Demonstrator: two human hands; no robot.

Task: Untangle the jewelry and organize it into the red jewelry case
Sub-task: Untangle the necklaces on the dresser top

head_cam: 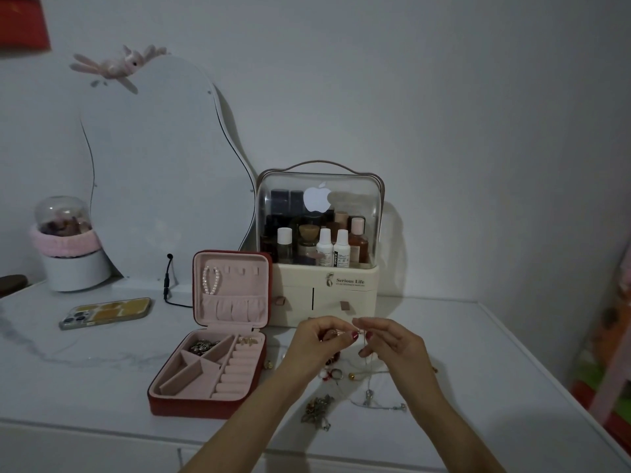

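Head view: untangling in progress, case partly filled.

Left hand (319, 336) and right hand (386, 339) each pinch a thin chain (367, 356) above the table (102, 370), fingers curled. The open red case (208, 370) already holds a pearl bracelet (210, 279) and some pieces in its tray. Loose jewelry (336, 387) (several items, still tangled) remains beside the case.

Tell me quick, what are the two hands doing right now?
Left hand: fingers curled, pinching a thin chain above the table.
Right hand: also pinching the same thin chain, which hangs down toward the loose jewelry.
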